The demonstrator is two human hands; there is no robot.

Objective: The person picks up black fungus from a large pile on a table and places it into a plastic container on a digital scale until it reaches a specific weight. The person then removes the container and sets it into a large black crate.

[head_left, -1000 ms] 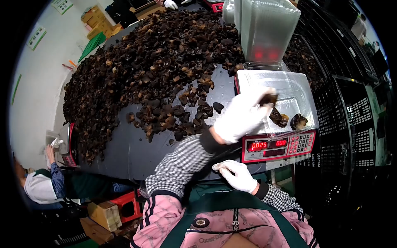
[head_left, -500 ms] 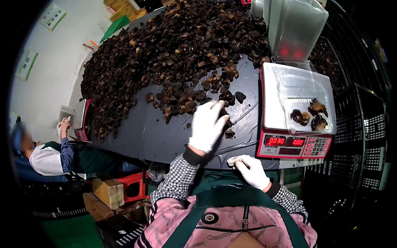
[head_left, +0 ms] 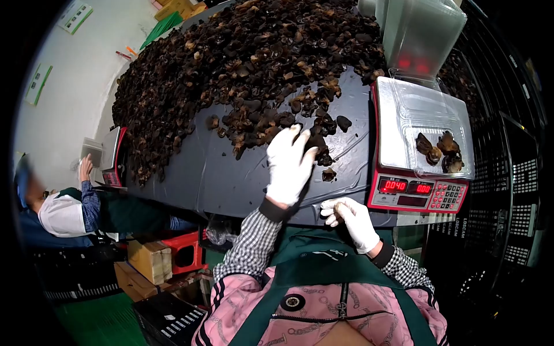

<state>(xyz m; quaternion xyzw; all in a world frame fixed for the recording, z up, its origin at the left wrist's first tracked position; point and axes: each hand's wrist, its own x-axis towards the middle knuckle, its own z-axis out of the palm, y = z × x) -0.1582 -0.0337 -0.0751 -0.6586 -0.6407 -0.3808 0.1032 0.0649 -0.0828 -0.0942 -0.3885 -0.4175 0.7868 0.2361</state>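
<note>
My left hand (head_left: 290, 167), in a white glove, reaches over the near edge of a pile of dark wood ear mushrooms (head_left: 254, 63). Its fingers are stretched out and the thumb stands apart, beside a few loose pieces; I see nothing held. My right hand (head_left: 351, 222), also gloved, hovers at the table's front edge with its fingers curled together. Whatever they may hold is hidden. To the right, a clear plastic clamshell box (head_left: 412, 112) lies unfolded on a red scale (head_left: 398, 203), with several mushroom pieces inside. The red display reads 0.040.
A stack of clear plastic boxes (head_left: 424, 37) stands behind the scale. At far left, a co-worker (head_left: 69, 213) sits by another red scale (head_left: 115, 155). Black crates (head_left: 508, 173) line the right side. Cardboard boxes (head_left: 150, 260) and a red stool (head_left: 186, 254) are below the table.
The mushroom pieces in the box sit differently, and the display went from 0.030 to 0.040. My right hand has turned and its fingers shifted. The whole view has moved slightly.
</note>
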